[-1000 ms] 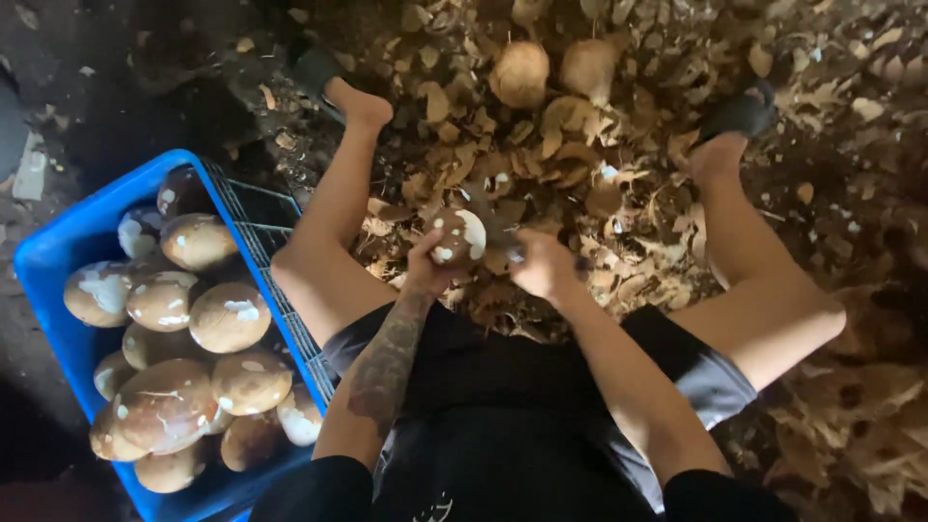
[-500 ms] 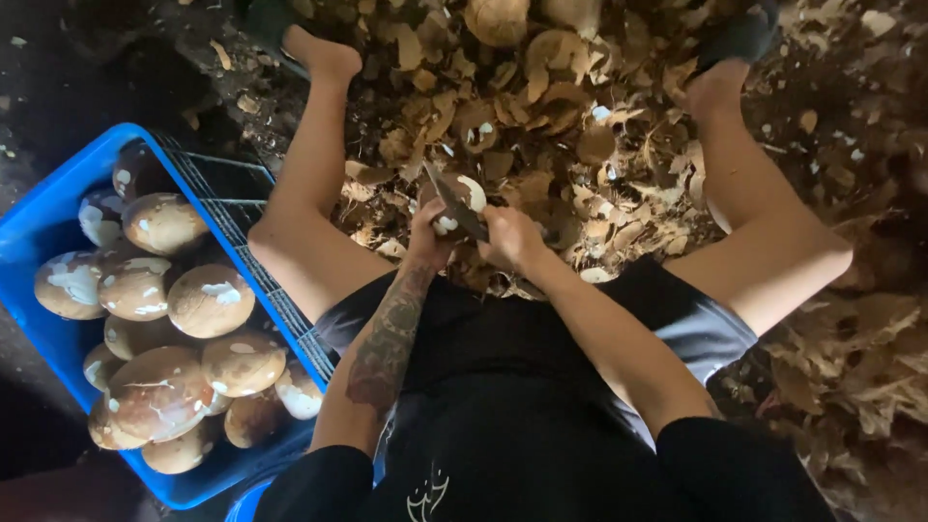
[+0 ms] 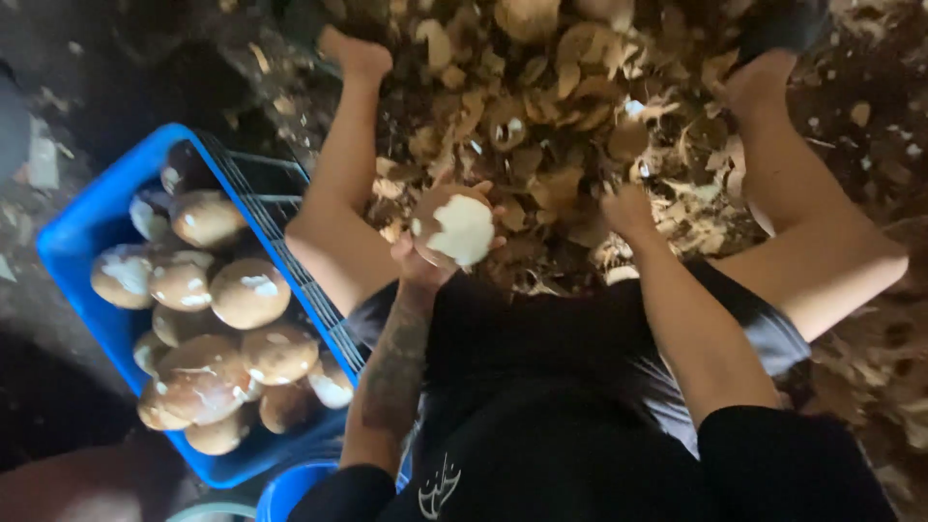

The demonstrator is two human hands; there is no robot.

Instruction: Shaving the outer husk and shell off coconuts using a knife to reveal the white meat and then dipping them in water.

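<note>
My left hand [image 3: 418, 269] is raised in front of me between my knees and grips a round brown peeled coconut [image 3: 452, 226] with a white shaved patch facing the camera. Off to the right, my right hand [image 3: 628, 209] hangs over the heap of brown husk shavings [image 3: 541, 116], apart from the coconut. Its fingers are curled, and whatever they hold is hidden from view.
A blue plastic crate [image 3: 85, 228] at my left holds several peeled brown-and-white coconuts [image 3: 249, 292]. My bare legs spread either side of the shavings, feet [image 3: 354, 54] at the top. A blue bucket rim [image 3: 290, 489] shows at the bottom. Dark ground lies at left.
Both hands were together on the coconut; now my right hand has pulled away to the right, and my left hand has turned the coconut's white patch upward.
</note>
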